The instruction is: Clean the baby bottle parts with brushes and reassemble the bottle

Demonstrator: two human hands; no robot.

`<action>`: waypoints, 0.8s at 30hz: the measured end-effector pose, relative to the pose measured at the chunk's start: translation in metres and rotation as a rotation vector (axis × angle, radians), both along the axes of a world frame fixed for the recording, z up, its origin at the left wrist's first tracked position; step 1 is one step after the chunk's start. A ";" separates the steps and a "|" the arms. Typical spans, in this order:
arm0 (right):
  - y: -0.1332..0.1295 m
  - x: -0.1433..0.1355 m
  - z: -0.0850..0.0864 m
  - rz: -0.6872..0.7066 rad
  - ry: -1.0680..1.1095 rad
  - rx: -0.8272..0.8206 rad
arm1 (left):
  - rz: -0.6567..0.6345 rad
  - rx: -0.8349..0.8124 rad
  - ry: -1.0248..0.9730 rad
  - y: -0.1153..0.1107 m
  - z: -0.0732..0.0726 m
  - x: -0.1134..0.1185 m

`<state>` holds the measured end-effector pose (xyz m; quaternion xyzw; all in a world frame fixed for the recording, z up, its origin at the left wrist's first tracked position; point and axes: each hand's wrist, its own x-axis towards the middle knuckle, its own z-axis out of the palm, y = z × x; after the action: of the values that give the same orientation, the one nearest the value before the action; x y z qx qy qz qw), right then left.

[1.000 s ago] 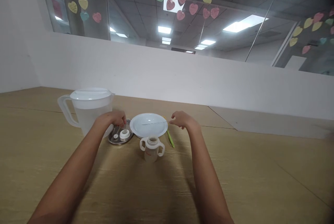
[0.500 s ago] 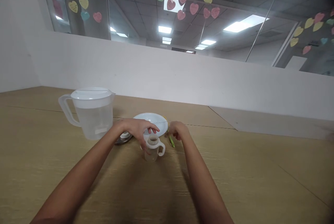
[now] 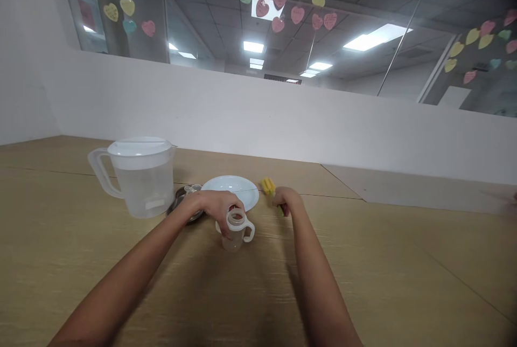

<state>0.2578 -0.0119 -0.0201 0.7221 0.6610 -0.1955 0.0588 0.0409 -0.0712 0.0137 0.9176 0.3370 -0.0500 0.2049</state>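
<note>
A clear baby bottle (image 3: 233, 240) with white side handles and an uncapped neck stands upright on the table. My left hand (image 3: 220, 209) is wrapped round its far left side, the thumb toward me. To the right, my right hand (image 3: 287, 200) is closed on the green handle of a bottle brush (image 3: 268, 186), whose yellow sponge head points away to the left. Behind the bottle lies a white plate (image 3: 248, 196), partly covered by my left hand. A dark round metal dish (image 3: 176, 202) with small clear and white parts in it sits left of the plate, half hidden by my left wrist.
A large lidded translucent pitcher (image 3: 147, 182) with liquid in it stands at the left, its handle facing left. Behind the wooden table (image 3: 383, 261) runs a white wall (image 3: 242, 110) with glass above, dotted with heart-shaped notes.
My right hand has picked up the brush and moved slightly right with it; its yellow head now shows. My left hand has closed in around the bottle.
</note>
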 end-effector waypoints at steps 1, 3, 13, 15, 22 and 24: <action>-0.002 0.008 0.006 -0.021 0.031 0.028 | 0.004 0.007 -0.019 -0.002 0.003 -0.001; -0.010 0.026 0.021 -0.064 0.085 0.131 | 0.026 0.016 -0.083 -0.005 0.010 -0.005; -0.091 0.035 0.092 0.043 0.732 1.037 | 0.417 0.233 -0.787 -0.002 0.030 -0.016; -0.097 0.023 0.094 0.146 0.805 1.000 | 0.510 0.351 -0.876 0.007 0.024 -0.017; -0.101 0.002 0.096 0.269 0.701 0.941 | 0.679 0.870 -0.711 0.019 0.019 -0.030; -0.101 0.001 0.096 0.231 0.651 0.942 | 0.627 0.951 -0.681 0.018 0.020 -0.032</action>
<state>0.2592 -0.1129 0.0762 0.4963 0.7353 -0.0848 -0.4537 0.0090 -0.0536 0.0339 0.7310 0.4899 0.4590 -0.1224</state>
